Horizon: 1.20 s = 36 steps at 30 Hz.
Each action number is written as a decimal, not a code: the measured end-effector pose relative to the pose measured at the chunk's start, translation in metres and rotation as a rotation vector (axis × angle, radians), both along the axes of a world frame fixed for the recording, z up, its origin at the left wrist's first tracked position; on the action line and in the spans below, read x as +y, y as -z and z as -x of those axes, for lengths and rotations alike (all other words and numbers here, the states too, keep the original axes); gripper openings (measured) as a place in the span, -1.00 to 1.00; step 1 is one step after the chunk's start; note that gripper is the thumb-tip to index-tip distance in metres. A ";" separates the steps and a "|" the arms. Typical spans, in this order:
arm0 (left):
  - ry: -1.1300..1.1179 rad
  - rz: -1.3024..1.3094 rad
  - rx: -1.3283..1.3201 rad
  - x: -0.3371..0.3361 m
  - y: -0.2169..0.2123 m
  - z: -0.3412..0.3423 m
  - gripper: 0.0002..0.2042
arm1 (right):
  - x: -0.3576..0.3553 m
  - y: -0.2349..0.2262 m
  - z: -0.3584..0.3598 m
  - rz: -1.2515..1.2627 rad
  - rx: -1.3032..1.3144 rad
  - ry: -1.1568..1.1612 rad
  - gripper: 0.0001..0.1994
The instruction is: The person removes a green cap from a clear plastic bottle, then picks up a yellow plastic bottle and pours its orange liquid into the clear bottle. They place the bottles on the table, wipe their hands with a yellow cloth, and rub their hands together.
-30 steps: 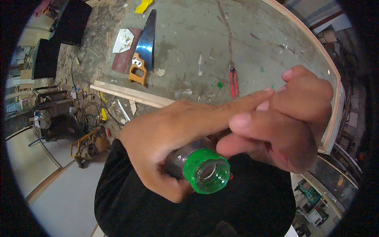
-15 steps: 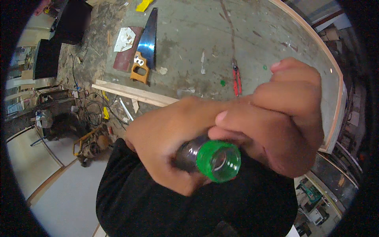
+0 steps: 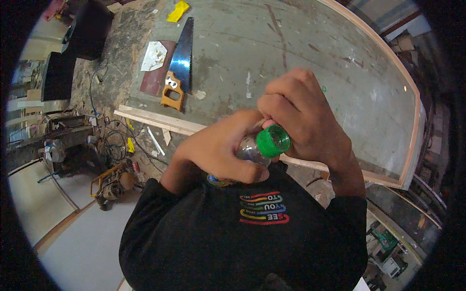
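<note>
My left hand is wrapped round a clear plastic bottle, held tilted in front of my black shirt. A green cap-like ring sits at the bottle's neck, its hollow end facing up toward me. Part of a coloured label shows below the left hand. My right hand is closed beside the neck, its fingers curled and its near fingertips close against the green ring. Whatever the right fingers may hold is hidden.
On the grey, wood-edged table lies a handsaw with a wooden handle, beside a dark red sheet and white paper. A yellow piece lies beyond. Cables and a yellow-handled machine are on the floor at left.
Both hands and the bottle have moved away from my head, toward the table. The right hand has drawn in to the bottle's neck. The red-handled pliers are now hidden behind it.
</note>
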State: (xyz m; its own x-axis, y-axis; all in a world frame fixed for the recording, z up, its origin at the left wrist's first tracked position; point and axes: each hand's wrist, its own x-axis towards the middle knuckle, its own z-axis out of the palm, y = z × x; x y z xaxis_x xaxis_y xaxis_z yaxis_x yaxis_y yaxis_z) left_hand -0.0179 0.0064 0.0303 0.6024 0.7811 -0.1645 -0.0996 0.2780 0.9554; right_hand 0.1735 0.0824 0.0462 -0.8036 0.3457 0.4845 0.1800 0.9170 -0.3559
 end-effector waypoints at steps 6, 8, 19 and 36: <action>0.120 0.014 -0.095 0.006 0.025 0.002 -0.58 | 0.006 0.006 -0.011 0.056 -0.075 -0.053 -0.71; 0.112 0.064 -0.233 0.006 0.041 -0.002 -0.65 | 0.009 0.009 -0.014 0.058 -0.130 -0.054 -0.67; 0.111 0.348 -0.573 0.027 0.094 -0.015 -0.50 | 0.026 0.048 -0.028 0.303 -0.204 -0.006 -0.72; 0.042 0.269 -0.420 0.015 0.083 -0.013 -0.44 | 0.008 0.050 -0.038 0.115 0.105 0.142 -0.70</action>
